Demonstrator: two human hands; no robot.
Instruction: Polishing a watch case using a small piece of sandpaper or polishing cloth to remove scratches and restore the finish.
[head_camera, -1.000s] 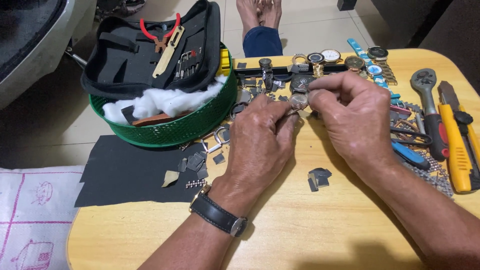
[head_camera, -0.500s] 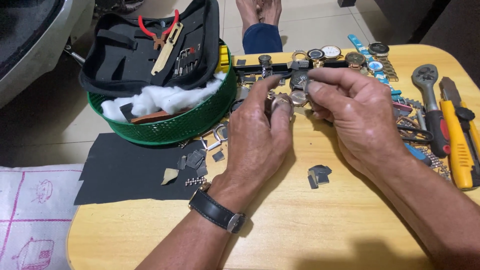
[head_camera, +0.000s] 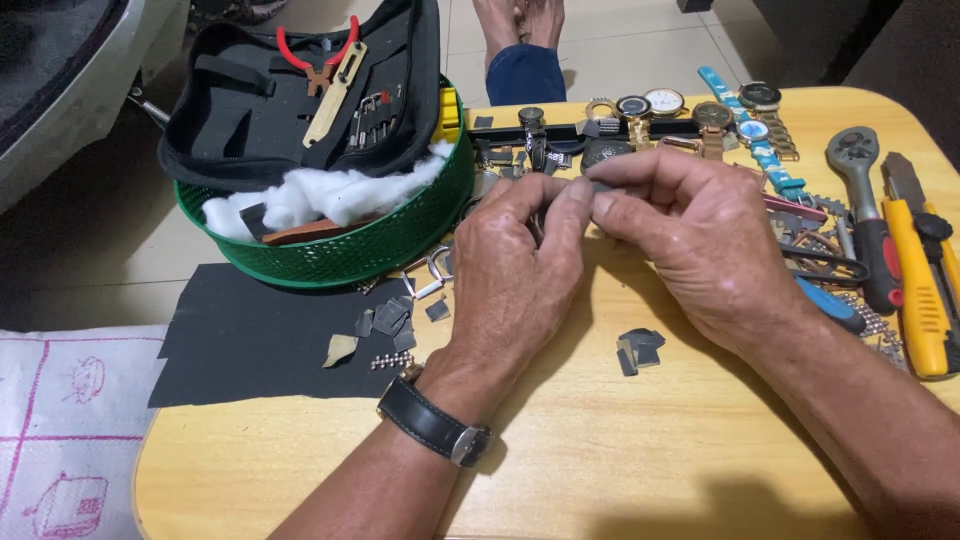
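Note:
My left hand, with a black wristwatch on its wrist, and my right hand meet above the middle of a wooden table. Their fingertips pinch a small dark metal watch part between them; most of it is hidden by the fingers. Behind the hands lies a row of wristwatches and loose watch pieces. Small grey scraps lie just below my right hand.
A green round basket holds white cotton and an open black tool pouch with red pliers. A black sheet with small metal bits lies at left. A ratchet wrench, yellow utility knife and pliers lie at right.
Both hands have shifted slightly down and toward me, still pinching the small part together. The view moved a little closer.

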